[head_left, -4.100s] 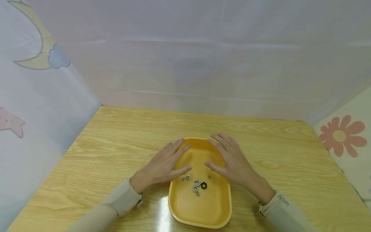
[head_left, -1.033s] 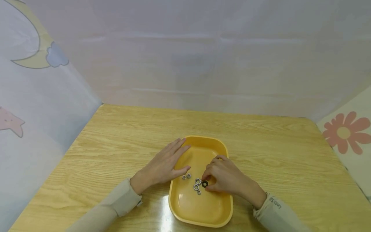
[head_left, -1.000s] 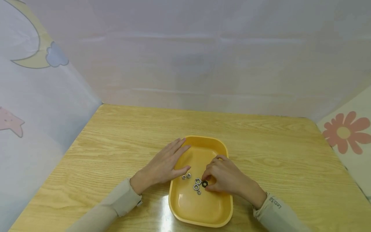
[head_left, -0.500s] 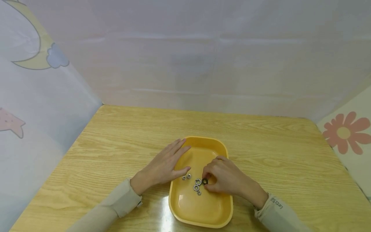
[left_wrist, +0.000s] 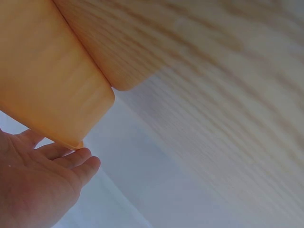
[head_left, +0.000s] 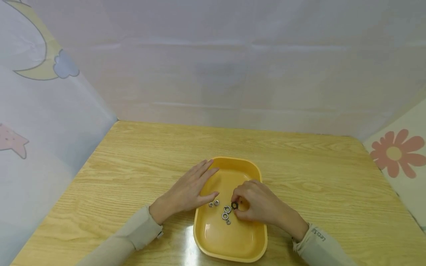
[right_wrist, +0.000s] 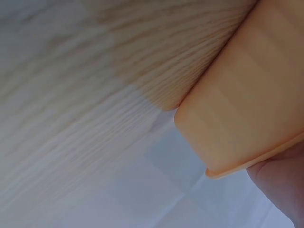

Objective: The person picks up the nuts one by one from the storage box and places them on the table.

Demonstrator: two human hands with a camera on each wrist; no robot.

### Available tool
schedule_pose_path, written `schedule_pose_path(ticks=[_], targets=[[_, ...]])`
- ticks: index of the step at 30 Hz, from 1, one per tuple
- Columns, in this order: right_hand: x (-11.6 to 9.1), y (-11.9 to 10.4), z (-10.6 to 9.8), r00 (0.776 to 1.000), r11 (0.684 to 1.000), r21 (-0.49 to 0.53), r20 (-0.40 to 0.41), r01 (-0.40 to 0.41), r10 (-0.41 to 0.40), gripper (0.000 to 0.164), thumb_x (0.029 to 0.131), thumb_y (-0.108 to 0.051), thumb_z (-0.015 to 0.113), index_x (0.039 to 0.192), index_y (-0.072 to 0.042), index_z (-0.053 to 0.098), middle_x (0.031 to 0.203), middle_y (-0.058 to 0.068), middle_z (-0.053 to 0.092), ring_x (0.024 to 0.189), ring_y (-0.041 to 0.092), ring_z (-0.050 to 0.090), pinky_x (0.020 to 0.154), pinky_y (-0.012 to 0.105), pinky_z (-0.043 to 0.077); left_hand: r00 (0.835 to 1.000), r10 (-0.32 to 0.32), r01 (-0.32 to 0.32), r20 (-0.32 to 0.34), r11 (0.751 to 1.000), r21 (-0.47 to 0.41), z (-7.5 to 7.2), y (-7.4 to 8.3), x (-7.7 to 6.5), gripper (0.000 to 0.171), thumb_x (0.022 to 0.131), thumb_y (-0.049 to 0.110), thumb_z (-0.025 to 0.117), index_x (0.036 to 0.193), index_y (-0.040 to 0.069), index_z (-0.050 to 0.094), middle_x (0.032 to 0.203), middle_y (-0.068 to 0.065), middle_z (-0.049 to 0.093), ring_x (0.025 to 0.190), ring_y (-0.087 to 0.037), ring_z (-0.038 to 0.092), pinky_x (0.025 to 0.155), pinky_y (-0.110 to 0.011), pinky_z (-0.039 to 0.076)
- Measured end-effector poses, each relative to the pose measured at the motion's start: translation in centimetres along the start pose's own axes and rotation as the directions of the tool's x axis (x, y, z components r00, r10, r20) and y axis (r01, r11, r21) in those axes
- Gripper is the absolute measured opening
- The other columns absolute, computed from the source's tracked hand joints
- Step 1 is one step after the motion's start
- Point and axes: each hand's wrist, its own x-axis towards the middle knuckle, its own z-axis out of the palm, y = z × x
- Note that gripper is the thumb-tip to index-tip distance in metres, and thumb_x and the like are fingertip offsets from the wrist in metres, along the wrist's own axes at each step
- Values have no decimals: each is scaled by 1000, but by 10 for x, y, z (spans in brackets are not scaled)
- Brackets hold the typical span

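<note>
A yellow plastic tray (head_left: 229, 242) lies on the table with small metal nuts on its floor. My right hand (head_left: 263, 203) reaches over the tray's right side and pinches a black hex nut (head_left: 234, 205) between thumb and fingers. Just left of it are two larger silver nuts (head_left: 225, 216) and a smaller nut (head_left: 228, 222). Two small silver nuts (head_left: 216, 203) sit below the thumb of my left hand (head_left: 186, 190), whose fingers spread along the tray's left rim. In the left wrist view, fingertips (left_wrist: 85, 168) show by the tray rim. The right wrist view hides the right fingers.
Wood-grain table (head_left: 149, 159) surrounds the tray. A pale sheet (head_left: 216, 81) stands as a wall behind it. Printed side walls flank the table, with a moon and star on the left and a red flower (head_left: 394, 153) on the right.
Over four seconds my right hand has come from the tray's right rim down to the nuts and taken the black nut, which has since shifted slightly away from me. The left hand stays put.
</note>
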Motion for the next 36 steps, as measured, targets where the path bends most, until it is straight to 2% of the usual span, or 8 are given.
schedule_pose_path(ticks=[6,15,24,28,32,36], targets=[[-2,0,0,1000,1000,2,-21,-23,23,15,70,-35,72,81,-30,64,76,-22,57,70,0,46,69,21,41,1000,-3,3,1,1000,-21,0,0,0,65,88,52,47,141,17,33,151,-10,25,139,-27,25,115,-38,23],[-3,0,-1,998,1000,-6,-68,-7,7,18,71,-33,72,88,-27,67,84,-22,60,77,0,49,69,20,42,1000,-5,5,4,1000,-18,1,0,-1,66,88,53,47,142,17,32,152,-9,24,139,-27,25,115,-37,22],[-3,2,-9,994,1000,1,-113,7,-7,20,71,-27,73,91,-23,69,87,-17,64,81,3,54,74,26,46,1000,-15,15,19,999,-28,0,1,-1,66,88,53,46,142,18,31,152,-10,23,140,-27,24,115,-39,23],[-3,4,-13,993,1000,3,-116,-6,6,20,72,-27,73,91,-22,69,88,-17,65,81,5,56,73,26,47,1000,-16,17,21,1000,-24,0,1,-1,66,88,53,46,142,18,31,152,-10,23,140,-27,24,114,-39,23],[-3,6,-17,992,1000,-17,-124,-26,23,21,72,-29,74,92,-22,69,89,-17,65,84,6,58,78,30,48,1000,-19,19,19,999,-26,0,1,-1,66,88,54,46,142,19,31,152,-9,23,140,-27,23,114,-39,23],[-4,9,-20,987,998,-46,-158,-39,31,23,70,-30,75,91,-23,69,89,-17,66,85,4,57,79,30,49,1000,-19,20,15,1000,-24,1,1,0,66,88,54,46,142,19,30,152,-9,23,140,-27,23,114,-39,23]])
